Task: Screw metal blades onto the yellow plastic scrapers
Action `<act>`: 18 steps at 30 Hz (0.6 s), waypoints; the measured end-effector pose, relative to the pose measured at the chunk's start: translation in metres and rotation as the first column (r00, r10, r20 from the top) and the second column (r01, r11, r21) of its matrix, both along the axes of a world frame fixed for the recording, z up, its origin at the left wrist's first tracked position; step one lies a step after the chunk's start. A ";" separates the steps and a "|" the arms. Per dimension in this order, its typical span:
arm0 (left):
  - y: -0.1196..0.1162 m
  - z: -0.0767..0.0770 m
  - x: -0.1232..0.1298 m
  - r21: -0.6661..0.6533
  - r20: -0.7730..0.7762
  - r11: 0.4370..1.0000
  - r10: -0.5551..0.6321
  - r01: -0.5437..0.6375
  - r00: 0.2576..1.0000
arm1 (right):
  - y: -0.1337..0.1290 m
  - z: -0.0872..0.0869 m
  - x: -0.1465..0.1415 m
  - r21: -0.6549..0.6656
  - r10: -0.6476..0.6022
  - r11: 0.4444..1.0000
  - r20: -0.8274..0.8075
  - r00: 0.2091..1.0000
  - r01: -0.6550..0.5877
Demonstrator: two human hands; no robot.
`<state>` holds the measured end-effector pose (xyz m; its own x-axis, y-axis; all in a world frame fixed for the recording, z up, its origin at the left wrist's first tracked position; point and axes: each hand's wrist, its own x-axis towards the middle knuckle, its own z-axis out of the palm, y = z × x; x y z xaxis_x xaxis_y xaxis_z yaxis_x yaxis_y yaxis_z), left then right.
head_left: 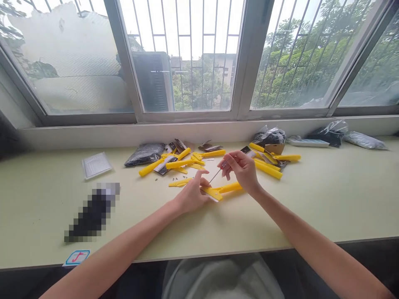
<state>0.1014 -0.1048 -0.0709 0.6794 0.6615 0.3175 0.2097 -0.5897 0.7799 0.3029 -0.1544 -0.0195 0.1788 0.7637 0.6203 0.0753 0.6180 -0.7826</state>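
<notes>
The left hand (pixel 193 192) and right hand (pixel 240 166) are over a pale-green tabletop (pixel 327 199), its front edge nearer the body. The left grips a yellow plastic scraper (pixel 229 188); well left of it, a blue-bordered white label (pixel 77 257) bears an unclear red character. The right pinches a slim metal-shafted screwdriver (pixel 215 176).

Window (pixel 199 95) spans the far side; pale daylight, sky washed white. Grey frames (pixel 247 62) divide it into four panes. Upright bars (pixel 190 45) outside. Trees (pixel 286 66) beyond, thickest to the right; building (pixel 230 66) behind bars, mid-view. Dark boxy unit (pixel 152 81) outside second pane from left. Leftmost pane: ragged whitish sheet (pixel 71 45). Low white wall (pixel 93 136) below. Table (pixel 336 187) pale yellow-green, set along it; dark beneath near edge.
</notes>
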 end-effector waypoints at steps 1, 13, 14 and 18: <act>0.000 0.000 0.000 0.000 -0.003 1.000 0.002 -0.002 1.000 | 0.002 -0.003 -0.002 -0.021 0.026 0.999 0.016 1.000 -0.026; 0.001 0.000 0.000 -0.007 -0.004 1.000 -0.014 0.014 1.000 | 0.007 -0.013 -0.005 -0.055 0.051 0.997 0.060 0.997 -0.047; 0.001 -0.001 0.000 0.004 -0.007 1.000 -0.009 0.009 1.000 | 0.007 -0.013 -0.005 -0.053 0.054 0.997 0.061 0.997 -0.051; 0.002 -0.003 0.000 0.041 0.010 0.999 0.022 -0.022 1.000 | 0.006 -0.013 -0.005 -0.036 0.056 0.998 0.078 0.995 -0.053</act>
